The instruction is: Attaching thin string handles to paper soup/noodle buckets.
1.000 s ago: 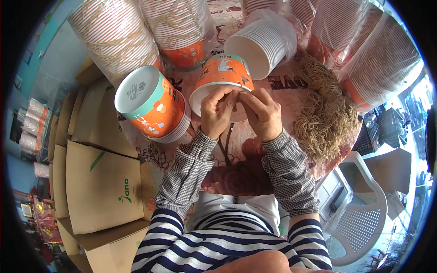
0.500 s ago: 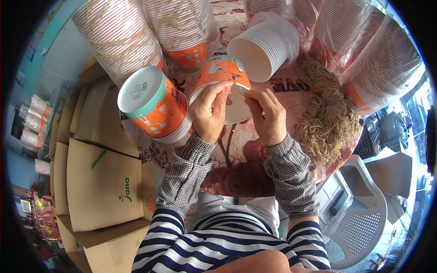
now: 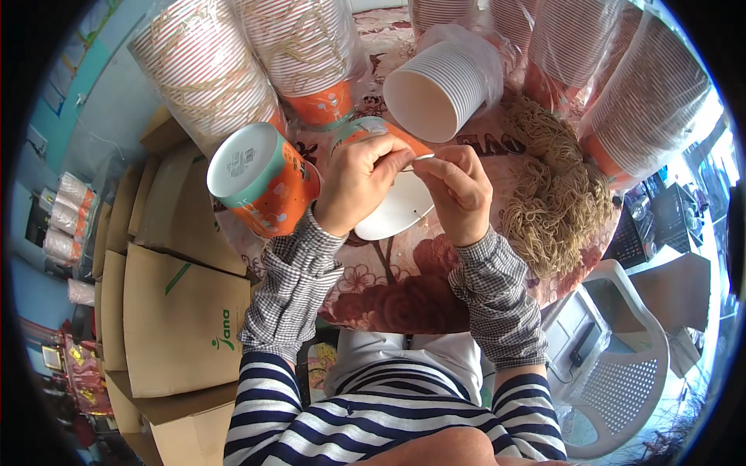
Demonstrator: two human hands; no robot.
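An orange paper bucket with a white inside lies tilted on the table, its mouth toward me. My left hand is closed over its upper rim, thumb pressed near the edge. Beside it, my right hand is pinched at the same rim, fingertips almost meeting the left ones. What the right fingers hold is too small to make out. A small dark mark shows on the bucket's white inside, near its right edge. To the left, an upside-down stack of orange and green paper buckets leans with its white base up.
Tan cord hanks lie at the right. Behind stand bagged bucket stacks, some draped with cords, and a white stack on its side. Cardboard boxes crowd the left; a white plastic chair stands at the right.
My left hand has turned further over the rim and its forearm has shifted left. The bucket has tilted and moved slightly toward me. The right hand stays nearly in place, still pinched.
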